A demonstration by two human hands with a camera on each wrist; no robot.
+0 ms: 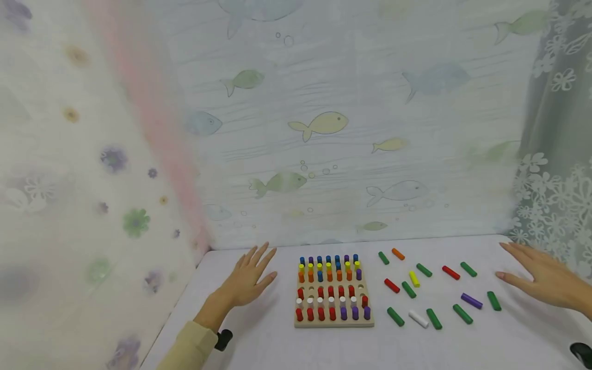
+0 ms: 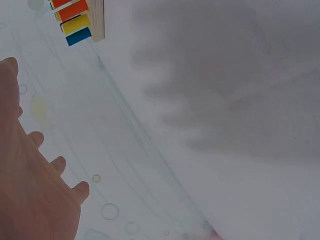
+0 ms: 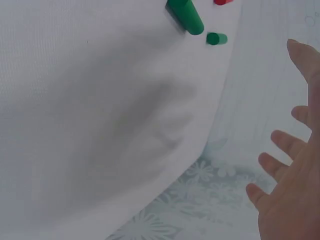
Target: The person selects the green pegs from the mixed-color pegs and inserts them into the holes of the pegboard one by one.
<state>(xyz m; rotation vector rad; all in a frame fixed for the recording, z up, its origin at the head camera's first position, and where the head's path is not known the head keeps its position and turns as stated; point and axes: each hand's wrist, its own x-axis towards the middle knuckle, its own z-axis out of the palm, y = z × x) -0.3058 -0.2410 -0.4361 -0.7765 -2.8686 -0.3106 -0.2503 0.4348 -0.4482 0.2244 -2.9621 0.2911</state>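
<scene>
My left hand (image 1: 247, 280) hovers over the table left of a wooden pegboard (image 1: 334, 324), fingers spread and straight, holding nothing. Rows of blue, yellow, orange, red, white and purple pegs stand in the board, and a few holes show in its red row. To the right of the board lie loose pegs: several green, such as one green peg (image 1: 463, 314), plus two red, one orange, one yellow, one white peg (image 1: 418, 319) and one purple peg (image 1: 472, 300). Beyond them at the right, my right hand (image 1: 548, 275) is held above the table with extended fingers, also without anything in it.
A white cloth covers the table (image 1: 259, 339). Behind it hangs a pale curtain (image 1: 324, 216) printed with fish; flowered fabric (image 1: 134, 221) borders the left side, and lacy grey fabric (image 1: 564, 195) the right. Dark wrist straps (image 1: 224, 339) show below the hands.
</scene>
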